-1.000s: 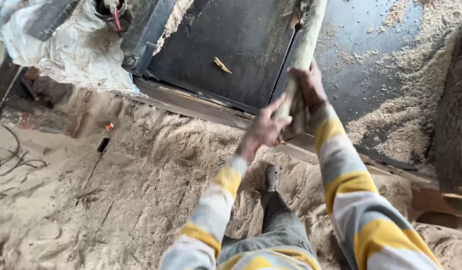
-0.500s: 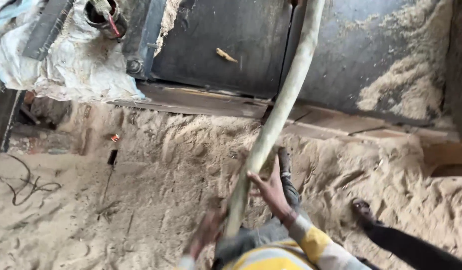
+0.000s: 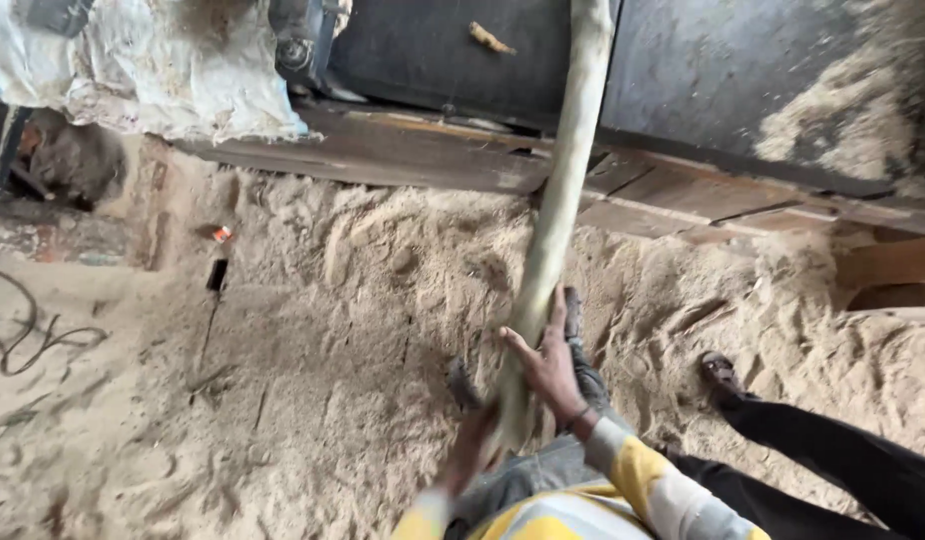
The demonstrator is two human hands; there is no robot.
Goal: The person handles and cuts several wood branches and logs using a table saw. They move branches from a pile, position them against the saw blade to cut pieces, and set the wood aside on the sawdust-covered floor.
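Observation:
A long pale wooden pole (image 3: 561, 190) slants from the dark machine table (image 3: 683, 70) at the top down toward my body. My right hand (image 3: 550, 362) grips the pole near its lower end. My left hand (image 3: 470, 450) is blurred and wraps the pole's bottom end just below, close to my grey trousers. Both sleeves are striped yellow and grey.
Sawdust (image 3: 313, 350) covers the floor. A wooden beam (image 3: 433, 150) edges the machine. White sacking (image 3: 153, 70) hangs at upper left, a dark cable (image 3: 28, 335) lies at left, and a thin tool (image 3: 215, 290) lies in the sawdust. Another person's dark-trousered leg and foot (image 3: 723, 372) stand at right.
The pole has been drawn back off the machine table toward me. My hands have slid from high on the pole near the table down to its lower end.

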